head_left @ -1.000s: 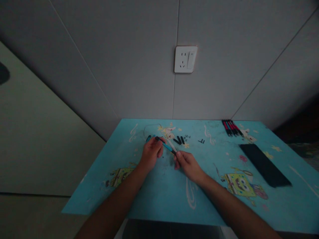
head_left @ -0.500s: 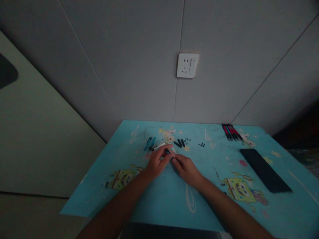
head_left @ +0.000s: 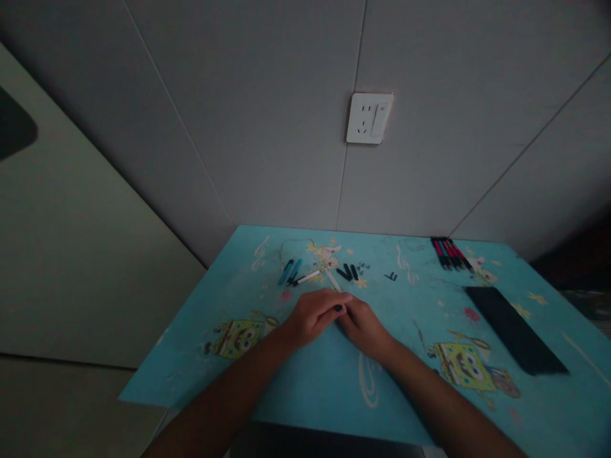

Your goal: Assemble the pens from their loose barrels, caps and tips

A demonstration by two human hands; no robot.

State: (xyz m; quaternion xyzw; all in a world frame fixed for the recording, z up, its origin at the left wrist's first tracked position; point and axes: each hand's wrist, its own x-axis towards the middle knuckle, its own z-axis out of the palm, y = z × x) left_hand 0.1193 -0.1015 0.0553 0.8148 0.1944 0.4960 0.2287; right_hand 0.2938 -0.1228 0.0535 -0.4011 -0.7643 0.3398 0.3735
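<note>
My left hand point(head_left: 312, 316) is closed, pinching a small dark piece point(head_left: 338, 308) that looks like a pen part. It meets my right hand point(head_left: 365, 327), whose fingers are curled; whatever they hold is hidden behind the left fingers. Just beyond the hands, thin white sticks like pen refills point(head_left: 331, 278) slant away, their near ends reaching the fingers. To the left lies a white rod with a dark end point(head_left: 309, 277), beside blue pen barrels point(head_left: 293, 271). Short black tubes point(head_left: 348, 272) rest right of the sticks.
Tiny dark bits point(head_left: 363, 267) and dark clip-like pieces point(head_left: 391, 276) lie farther right. A row of red, blue and black pens point(head_left: 450, 253) sits near the wall. A dark flat rectangle point(head_left: 515, 331) lies on the blue cartoon-printed table point(head_left: 305, 388). A socket point(head_left: 370, 118) is on the wall.
My left hand has moved right and nearer to me with the dark piece, now touching my right hand. The white rod behind it shows more fully. The view has shifted slightly.
</note>
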